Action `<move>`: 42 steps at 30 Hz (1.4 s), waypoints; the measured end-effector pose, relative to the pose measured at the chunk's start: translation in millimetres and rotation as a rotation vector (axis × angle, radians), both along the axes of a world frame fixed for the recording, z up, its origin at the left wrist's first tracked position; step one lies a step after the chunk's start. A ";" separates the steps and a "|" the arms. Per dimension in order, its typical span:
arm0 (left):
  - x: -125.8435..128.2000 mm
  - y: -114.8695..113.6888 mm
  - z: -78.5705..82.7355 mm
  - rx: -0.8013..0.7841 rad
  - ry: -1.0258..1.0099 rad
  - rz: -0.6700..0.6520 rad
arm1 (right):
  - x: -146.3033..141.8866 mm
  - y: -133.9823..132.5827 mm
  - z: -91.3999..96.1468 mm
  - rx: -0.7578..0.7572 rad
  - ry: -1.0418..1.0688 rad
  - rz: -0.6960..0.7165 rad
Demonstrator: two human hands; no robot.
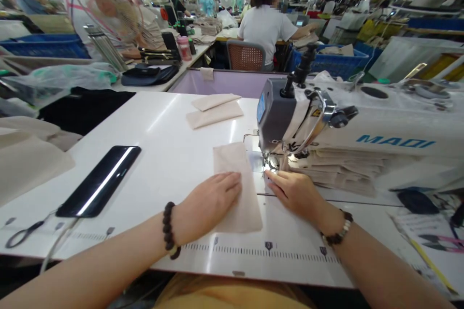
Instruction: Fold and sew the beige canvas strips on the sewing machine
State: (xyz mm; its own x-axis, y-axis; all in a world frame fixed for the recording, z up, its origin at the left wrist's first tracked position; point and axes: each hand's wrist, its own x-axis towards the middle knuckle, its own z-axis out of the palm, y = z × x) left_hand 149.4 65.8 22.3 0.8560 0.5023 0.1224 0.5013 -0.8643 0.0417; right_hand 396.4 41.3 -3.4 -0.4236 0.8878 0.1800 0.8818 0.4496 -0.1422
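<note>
A beige fabric piece [237, 174] lies flat on the white sewing table [163, 154], its right edge beside the needle of the sewing machine [362, 130]. My left hand [210, 200] rests on the fabric's left side with fingers stretched flat. My right hand [293, 190] lies at the fabric's right edge, just in front of the presser foot [271, 163], fingers pointing left and pressed low; whether they pinch the cloth is hard to see. Both wrists wear bead bracelets.
A black phone [99, 179] lies at the left, scissors [23, 234] near the front left corner. Two more beige pieces [213, 110] sit further back. A stack of cut fabric [340, 166] lies under the machine arm. Another person [266, 21] sits ahead at a further station.
</note>
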 end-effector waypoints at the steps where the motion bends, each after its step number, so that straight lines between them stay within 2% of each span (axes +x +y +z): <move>1: 9.4 -0.9 -0.2 0.008 0.028 -0.038 | 0.5 0.4 -0.5 0.015 0.008 0.014; 6: 43.6 18.3 -6.3 0.013 0.046 -0.069 | 3.5 -2.2 2.0 0.080 0.057 0.148; 12: 55.8 43.7 -11.4 -0.051 -0.002 -0.091 | 0.4 -4.6 5.3 0.164 0.045 0.230; 19: 58.7 59.1 -16.4 -0.021 -0.122 -0.162 | -6.6 -0.7 -0.1 0.263 -0.001 0.180; 27: 59.7 66.7 -22.2 -0.007 -0.172 -0.179 | -5.1 2.6 -5.4 0.251 -0.007 0.129; 42: 60.5 71.4 -21.2 -0.036 -0.192 -0.174 | -4.9 4.5 -7.4 0.217 -0.037 0.060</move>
